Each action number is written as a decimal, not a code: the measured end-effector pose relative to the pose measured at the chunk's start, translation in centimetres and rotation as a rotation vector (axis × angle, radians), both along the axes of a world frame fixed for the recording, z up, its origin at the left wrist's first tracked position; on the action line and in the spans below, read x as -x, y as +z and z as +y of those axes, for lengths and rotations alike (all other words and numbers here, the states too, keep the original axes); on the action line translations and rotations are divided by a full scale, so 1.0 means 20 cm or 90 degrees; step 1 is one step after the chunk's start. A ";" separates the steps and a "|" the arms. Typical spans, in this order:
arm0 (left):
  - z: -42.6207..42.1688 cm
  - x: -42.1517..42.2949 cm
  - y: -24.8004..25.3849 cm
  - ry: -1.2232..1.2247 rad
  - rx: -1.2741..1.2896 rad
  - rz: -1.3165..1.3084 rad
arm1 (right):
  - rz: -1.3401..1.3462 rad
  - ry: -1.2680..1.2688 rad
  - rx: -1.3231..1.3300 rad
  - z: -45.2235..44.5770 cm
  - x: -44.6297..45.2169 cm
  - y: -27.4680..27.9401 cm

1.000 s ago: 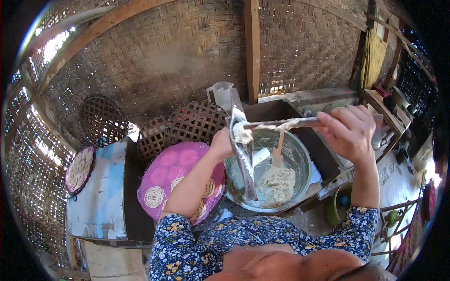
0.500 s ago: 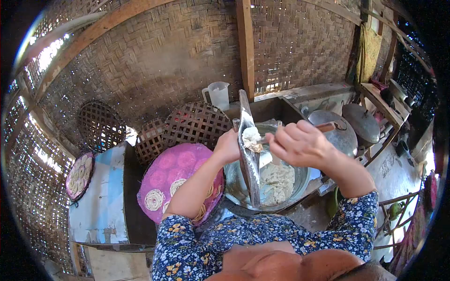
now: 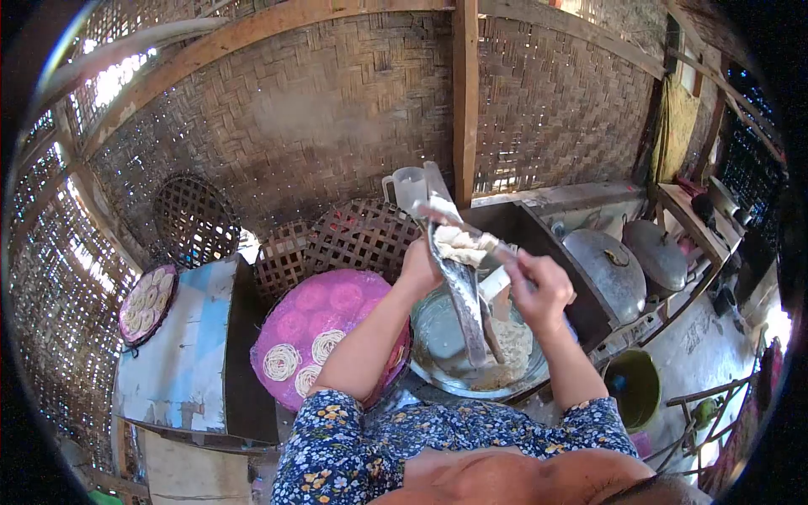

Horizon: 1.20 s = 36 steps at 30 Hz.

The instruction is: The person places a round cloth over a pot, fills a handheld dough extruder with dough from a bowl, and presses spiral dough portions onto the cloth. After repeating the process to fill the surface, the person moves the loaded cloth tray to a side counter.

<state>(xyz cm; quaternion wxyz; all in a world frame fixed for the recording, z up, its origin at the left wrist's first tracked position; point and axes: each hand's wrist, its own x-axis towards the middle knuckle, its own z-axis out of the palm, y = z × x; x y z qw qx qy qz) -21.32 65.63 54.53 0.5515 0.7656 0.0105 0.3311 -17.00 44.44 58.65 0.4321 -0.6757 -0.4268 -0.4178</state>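
Observation:
My left hand (image 3: 419, 268) is closed round a long, flour-dusted wooden piece (image 3: 461, 295), possibly a noodle press, tilted above a metal basin (image 3: 438, 380). Pale dough (image 3: 461, 249) lies in a lump on its upper part. In my right hand (image 3: 543, 290) is a flat spatula-like stick (image 3: 450, 220), reaching across the dough. More dough (image 3: 515, 347) sits in the basin beneath, partly hidden by the wooden piece. Left of the basin, a round pink-covered tray (image 3: 290, 324) carries several coils of pale noodles (image 3: 282, 362).
Behind stand open-weave baskets (image 3: 358, 236) and a plastic jug (image 3: 407, 187). To the right are lidded metal pots (image 3: 606, 268) and a green bucket (image 3: 633, 383). A smaller noodle tray (image 3: 148, 305) rests on a blue-white box (image 3: 181, 345) at left.
My right hand has moved lower, and the stick now lies across the wooden piece. The dough looks more spread out. The view has shifted, bringing the green bucket into sight.

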 end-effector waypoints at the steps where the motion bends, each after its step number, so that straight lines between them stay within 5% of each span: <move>1: 0.04 -0.02 -0.02 -0.166 0.254 -0.046 | -0.043 0.010 0.007 -0.01 -0.01 -0.03; 2: 0.08 -0.01 -0.01 -0.332 0.506 -0.092 | -0.085 0.019 0.012 -0.03 -0.01 -0.04; 4: 0.14 0.05 -0.04 -0.076 0.213 -0.018 | -0.015 0.092 0.053 -0.10 0.03 -0.07; 6: 0.15 0.12 0.05 -0.103 0.470 0.055 | 0.090 0.124 0.081 -0.13 0.01 -0.07; 8: 0.17 0.08 0.00 -0.155 0.264 -0.078 | 0.241 0.111 0.097 -0.14 -0.03 -0.06; 9: 0.18 0.02 -0.04 -0.122 0.255 -0.019 | 0.304 0.061 0.071 -0.11 -0.05 -0.04; 12: 0.11 -0.04 -0.08 -0.048 0.070 -0.011 | 0.105 0.027 -0.024 0.00 -0.11 -0.05; 15: 0.15 -0.06 -0.11 -0.091 0.093 -0.028 | 0.056 0.007 0.091 -0.06 -0.05 -0.08; 18: 0.26 -0.01 -0.15 -0.062 0.063 0.001 | 0.283 0.162 0.110 -0.13 0.03 -0.13; 21: 0.16 0.18 0.09 -0.108 0.356 -0.012 | 0.482 0.310 0.120 -0.28 -0.16 -0.20; 22: 0.20 0.23 0.12 -0.269 0.507 -0.053 | 0.503 0.304 0.091 -0.31 -0.20 -0.20; 23: 0.30 0.20 0.07 -0.172 0.462 -0.018 | 0.474 0.168 0.142 -0.35 -0.22 -0.16; 24: 0.26 0.28 0.17 -0.153 0.609 -0.054 | 0.446 0.027 0.197 -0.39 -0.24 -0.10; 28: 0.34 0.48 0.24 0.010 0.297 -0.137 | 0.287 -0.266 0.771 -0.38 -0.34 -0.19; 32: 0.48 0.59 0.14 -0.028 0.283 -0.189 | 0.258 -0.296 0.986 -0.27 -0.43 -0.68; 36: 0.39 0.65 0.16 -0.155 0.329 -0.249 | 0.254 -0.255 1.045 -0.28 -0.47 -0.69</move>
